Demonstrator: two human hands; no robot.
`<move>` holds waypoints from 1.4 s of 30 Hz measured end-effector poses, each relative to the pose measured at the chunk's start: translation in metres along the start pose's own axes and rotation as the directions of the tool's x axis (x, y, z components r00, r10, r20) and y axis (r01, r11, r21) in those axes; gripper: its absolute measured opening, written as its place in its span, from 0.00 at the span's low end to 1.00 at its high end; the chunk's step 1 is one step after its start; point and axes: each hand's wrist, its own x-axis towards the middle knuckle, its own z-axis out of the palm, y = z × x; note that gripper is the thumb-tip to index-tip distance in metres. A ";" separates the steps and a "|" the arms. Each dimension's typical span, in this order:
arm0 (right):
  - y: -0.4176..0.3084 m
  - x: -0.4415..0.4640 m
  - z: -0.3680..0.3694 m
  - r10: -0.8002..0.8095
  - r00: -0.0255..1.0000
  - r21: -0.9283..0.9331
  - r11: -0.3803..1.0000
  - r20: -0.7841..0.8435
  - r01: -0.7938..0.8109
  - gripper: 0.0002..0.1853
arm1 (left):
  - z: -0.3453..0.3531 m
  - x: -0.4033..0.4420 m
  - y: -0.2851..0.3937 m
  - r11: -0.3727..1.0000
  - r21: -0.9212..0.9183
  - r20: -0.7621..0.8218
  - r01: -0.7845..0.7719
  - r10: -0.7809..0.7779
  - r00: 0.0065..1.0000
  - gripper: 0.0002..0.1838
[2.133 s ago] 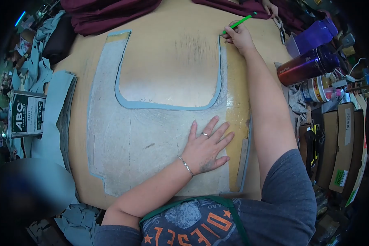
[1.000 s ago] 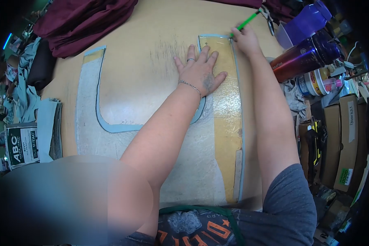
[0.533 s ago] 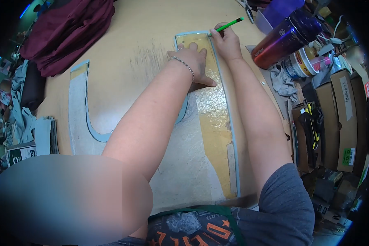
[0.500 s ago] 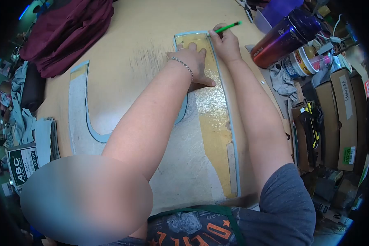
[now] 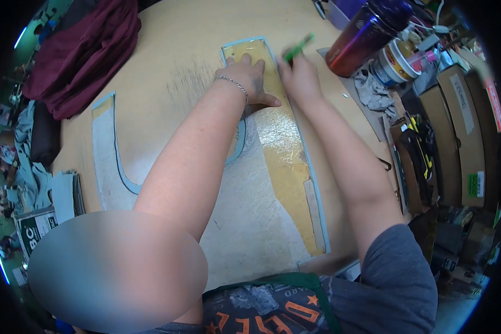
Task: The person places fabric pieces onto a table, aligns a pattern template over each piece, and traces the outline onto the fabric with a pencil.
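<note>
A large U-shaped template (image 5: 245, 195), greyish white with a yellow taped strip down its right side, lies flat on the wooden table. Light blue material shows along its edges. My left hand (image 5: 247, 80) presses on the upper part of the right arm of the template, its fingers spread. Beside the right edge, near the top corner, my right hand (image 5: 299, 78) grips a green pencil (image 5: 299, 47); hand and pencil are slightly blurred. The pencil's tip is hidden by the fingers. My left forearm covers part of the U-shaped opening.
Maroon cloth (image 5: 83, 55) is heaped at the upper left. A purple-red tumbler (image 5: 359, 42), a white tub (image 5: 395, 62) and a grey rag (image 5: 374, 92) stand or lie at the right, near cardboard boxes (image 5: 465, 133). Blue-grey sheets (image 5: 67, 195) are stacked at the left.
My left hand has moved from the template's lower middle up onto its right arm. My right hand has passed round the top corner to the outer edge, still with the pencil. The view has shifted.
</note>
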 end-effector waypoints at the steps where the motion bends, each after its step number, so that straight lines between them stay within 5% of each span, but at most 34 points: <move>1: -0.009 -0.032 -0.021 0.020 0.998 -0.017 1.000 0.057 -0.019 0.08 | -0.002 -0.003 0.002 1.000 0.005 0.005 0.022 -0.022 1.000 0.56; 6: -0.029 -0.115 -0.078 0.158 0.958 0.090 0.979 0.240 -0.184 0.07 | 0.023 -0.031 0.021 0.998 0.065 -0.210 -0.017 0.030 0.977 0.29; 8: -0.027 -0.112 -0.075 0.078 0.980 0.086 0.992 0.181 -0.095 0.07 | 0.037 -0.073 0.040 0.989 0.121 -0.344 -0.086 0.123 0.931 0.12; 9: -0.026 -0.109 -0.073 0.050 0.987 0.082 0.995 0.151 -0.063 0.07 | 0.039 -0.094 0.054 0.994 0.000 -0.243 -0.109 0.106 0.964 0.11; 12: -0.027 -0.107 -0.068 0.041 0.993 0.082 0.995 0.111 -0.051 0.07 | 0.042 -0.155 0.085 0.972 -0.026 0.006 -0.233 0.233 0.972 0.36; 15: -0.030 -0.130 -0.069 0.118 0.993 0.000 0.993 0.008 -0.118 0.07 | 0.061 -0.162 0.092 0.975 -0.018 -0.065 -0.221 0.219 0.973 0.51; 18: -0.053 -0.206 -0.109 0.208 0.977 -0.005 0.978 0.055 -0.208 0.07 | 0.056 -0.162 0.092 0.975 -0.016 0.029 -0.220 0.221 0.975 0.54; 22: -0.061 -0.254 -0.137 0.245 0.965 0.109 0.961 0.099 -0.255 0.07 | 0.058 -0.160 0.094 0.976 -0.015 0.000 -0.218 0.218 0.976 0.52; 31: -0.047 -0.170 -0.087 0.227 0.974 0.026 0.974 0.014 -0.227 0.11 | 0.058 -0.158 0.100 0.979 0.088 0.035 -0.183 0.181 0.983 0.48; 36: -0.080 -0.319 -0.191 0.337 0.903 -0.023 0.939 0.267 -0.343 0.09 | 0.056 -0.161 0.100 0.983 0.066 0.094 -0.168 0.162 0.982 0.45; 42: -0.083 -0.351 -0.196 0.272 0.962 0.418 0.873 0.011 -0.252 0.07 | 0.120 -0.192 0.083 0.955 -0.004 -0.358 -0.298 0.277 0.892 0.42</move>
